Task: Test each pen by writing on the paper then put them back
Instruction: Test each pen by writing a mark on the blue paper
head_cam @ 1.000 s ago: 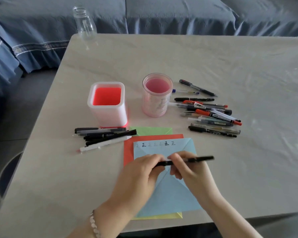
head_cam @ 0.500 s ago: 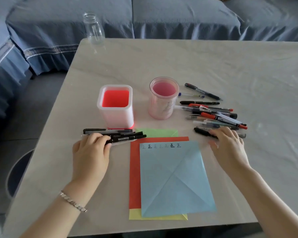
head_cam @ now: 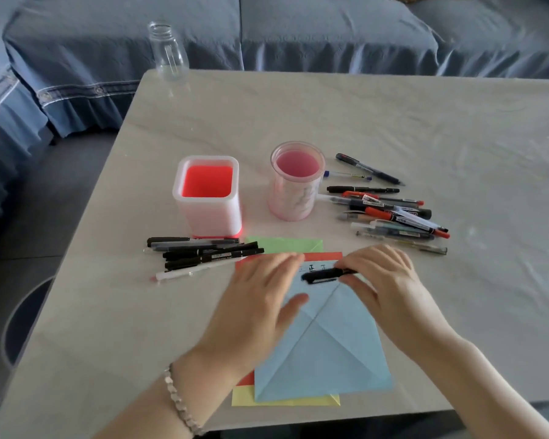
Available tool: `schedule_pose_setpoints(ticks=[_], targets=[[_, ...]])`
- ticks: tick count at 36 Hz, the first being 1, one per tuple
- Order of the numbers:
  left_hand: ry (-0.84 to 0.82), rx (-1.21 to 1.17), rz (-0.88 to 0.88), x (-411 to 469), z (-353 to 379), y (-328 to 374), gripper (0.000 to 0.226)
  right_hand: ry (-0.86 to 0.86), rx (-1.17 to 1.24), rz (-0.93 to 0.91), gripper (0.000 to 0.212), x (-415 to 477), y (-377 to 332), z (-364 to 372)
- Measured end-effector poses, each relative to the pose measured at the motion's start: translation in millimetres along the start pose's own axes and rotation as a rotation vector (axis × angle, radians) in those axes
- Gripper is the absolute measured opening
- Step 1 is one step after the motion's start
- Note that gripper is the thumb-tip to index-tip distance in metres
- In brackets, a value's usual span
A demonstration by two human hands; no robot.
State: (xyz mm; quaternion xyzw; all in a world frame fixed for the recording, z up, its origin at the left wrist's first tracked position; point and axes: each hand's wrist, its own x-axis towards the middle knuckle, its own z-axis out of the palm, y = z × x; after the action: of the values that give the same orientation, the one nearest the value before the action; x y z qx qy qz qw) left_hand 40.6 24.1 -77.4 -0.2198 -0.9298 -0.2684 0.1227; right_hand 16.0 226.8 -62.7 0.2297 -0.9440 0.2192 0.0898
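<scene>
A blue paper [head_cam: 327, 350] lies on top of red, green and yellow sheets near the table's front edge, with black written marks along its top. My right hand [head_cam: 390, 286] holds a black pen [head_cam: 325, 275] sideways over the top of the blue paper. My left hand [head_cam: 260, 299] hovers open just left of the pen's capped end, fingers spread. A row of black and white pens [head_cam: 200, 253] lies to the left of the papers. A pile of mixed pens [head_cam: 390, 210] lies to the right of the round holder.
A square white holder with a red inside [head_cam: 207, 201] and a round pink holder [head_cam: 297, 180] stand behind the papers. A clear bottle [head_cam: 168, 52] stands at the table's far left corner. A blue sofa [head_cam: 298, 30] runs behind the table.
Both hands left the two pen groups and came together over the paper. My right hand now holds a black pen taken from the right pile; my left hand released the earlier pen at the left row.
</scene>
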Motion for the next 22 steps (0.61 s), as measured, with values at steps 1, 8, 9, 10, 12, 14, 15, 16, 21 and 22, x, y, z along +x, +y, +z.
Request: schedule_pose_setpoints(ticks=[1,8,9,10,12,14,15,16,21,22], targets=[[-0.050,-0.009,0.006,1.7,1.6,6.6,0.042,-0.004,0.010,-0.052,0.028,-0.9,-6.3,0.1],[-0.153,-0.134,-0.214,2.7,-0.6,27.6,0.022,0.293,0.032,0.039,0.012,-11.7,-25.9,5.5],[-0.147,-0.184,-0.254,0.3,-1.7,27.5,0.018,0.318,0.093,0.147,0.012,-11.8,-30.4,2.7],[-0.140,-0.238,-0.275,-1.8,-2.3,27.6,0.015,0.299,0.206,0.293,0.017,-11.2,-33.8,0.2],[-0.160,-0.340,-0.273,-3.4,-3.8,27.9,0.011,0.171,0.531,0.571,0.022,-9.5,-39.0,-1.3],[-0.264,-0.411,-0.271,-4.7,-4.5,28.9,0.007,0.033,0.918,0.771,0.033,-8.9,-39.8,-0.9],[-0.309,-0.425,-0.259,-5.9,-4.3,30.0,0.004,-0.004,1.075,0.843,0.035,-8.0,-40.1,-0.3],[-0.341,-0.429,-0.242,-6.7,-3.8,31.0,0.003,-0.015,1.185,0.890,0.032,-6.5,-41.1,0.5],[-0.350,-0.508,-0.257,-6.4,-1.1,38.4,0.011,-0.028,1.093,0.822,0.029,-6.7,-50.4,10.6],[-0.356,-0.525,-0.264,-5.7,-0.6,39.7,0.014,-0.017,1.059,0.809,0.031,-6.9,-51.8,11.9]])
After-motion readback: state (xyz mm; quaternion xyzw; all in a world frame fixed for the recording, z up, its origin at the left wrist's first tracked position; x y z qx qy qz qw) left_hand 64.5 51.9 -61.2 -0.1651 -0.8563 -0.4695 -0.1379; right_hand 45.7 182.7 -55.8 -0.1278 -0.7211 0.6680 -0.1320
